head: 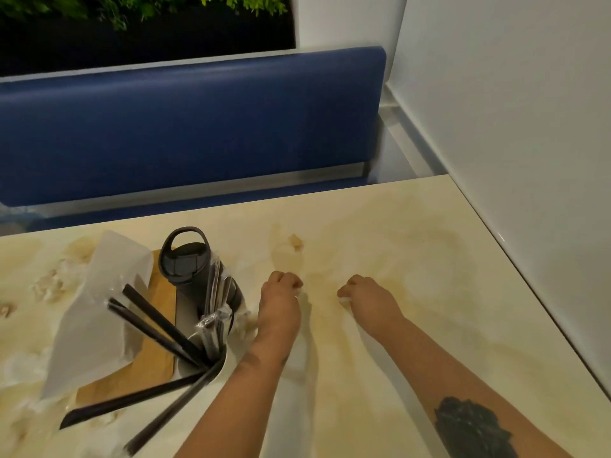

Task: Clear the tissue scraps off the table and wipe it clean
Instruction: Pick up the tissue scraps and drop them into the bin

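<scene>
Tattooed right forearm (472, 428) lowest in view, reaching up from 5 o'clock, bare left forearm (251, 365) alongside from 6.

Right hand (363, 297): grip curled tight, knuckles up, fingertips down on the bench (446, 292), pinching a white tissue scrap (344, 300) that shows just under the thumb side. Left hand (281, 292): grip likewise curled and pressed down, a pale fleck at the fingertips, apparently another scrap pinched the same way. Hands near each other but apart, each working its own patch; probably gathering soggy bits by nipping them off the wet surface rather than sweeping.

Outward from the hands:
- At 12 o'clock, near, one loose brownish scrap (295, 242) lying alone on the bench, not yet collected.
- All round, and strongest towards 2 o'clock, brown stains (429, 246) in rings and streaks; wiping judged not yet begun, no cloth in sight.
- At 9 o'clock, just beside the left hand, a dark bottle (186, 259) with loop handle, upright.
- At 8 o'clock, a white holder (228, 360) crammed with black straws (155, 325) and wrapped ones, fanned out and leaning.
- Further towards 9, a wooden board (162, 325) under a white paper sheet (96, 309), tilted up.
- Far at 9 o'clock, more shredded tissue (49, 285), plainly the bulk of what remains; reaching it likely means working round bottle and holder, or shifting them.

Beyond the far bench edge, a blue seat back (198, 127); at 3 o'clock, a white wall (512, 127) tight against the bench.
</scene>
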A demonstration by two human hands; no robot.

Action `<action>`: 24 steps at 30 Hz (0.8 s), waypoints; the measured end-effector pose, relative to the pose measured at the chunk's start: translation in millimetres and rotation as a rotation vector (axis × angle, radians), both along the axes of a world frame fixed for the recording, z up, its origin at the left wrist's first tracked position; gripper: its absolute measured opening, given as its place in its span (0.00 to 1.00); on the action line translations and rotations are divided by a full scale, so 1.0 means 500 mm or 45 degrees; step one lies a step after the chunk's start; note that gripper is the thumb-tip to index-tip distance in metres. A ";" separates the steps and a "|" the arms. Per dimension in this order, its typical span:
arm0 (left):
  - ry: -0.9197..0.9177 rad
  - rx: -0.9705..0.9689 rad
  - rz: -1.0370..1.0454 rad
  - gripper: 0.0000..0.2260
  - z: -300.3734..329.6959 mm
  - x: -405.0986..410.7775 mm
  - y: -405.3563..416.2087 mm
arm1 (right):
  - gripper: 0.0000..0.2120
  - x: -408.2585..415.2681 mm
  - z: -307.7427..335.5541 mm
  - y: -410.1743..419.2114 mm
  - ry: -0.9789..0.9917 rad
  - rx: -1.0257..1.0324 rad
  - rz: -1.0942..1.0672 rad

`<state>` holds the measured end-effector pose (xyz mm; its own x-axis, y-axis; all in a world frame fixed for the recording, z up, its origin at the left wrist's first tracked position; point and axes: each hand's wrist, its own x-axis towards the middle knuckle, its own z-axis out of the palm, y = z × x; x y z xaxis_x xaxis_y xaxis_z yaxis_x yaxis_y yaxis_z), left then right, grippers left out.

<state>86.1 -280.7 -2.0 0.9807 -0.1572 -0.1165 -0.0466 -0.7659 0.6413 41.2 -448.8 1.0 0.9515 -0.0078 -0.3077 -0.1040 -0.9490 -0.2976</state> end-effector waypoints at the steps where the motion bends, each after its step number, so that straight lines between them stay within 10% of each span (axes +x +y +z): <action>1: -0.001 -0.002 -0.006 0.18 0.004 -0.003 -0.005 | 0.16 0.001 -0.005 0.002 0.015 -0.033 0.004; 24: -0.192 -0.151 -0.550 0.19 0.064 -0.087 -0.064 | 0.11 -0.157 0.057 0.006 -0.547 0.354 -0.794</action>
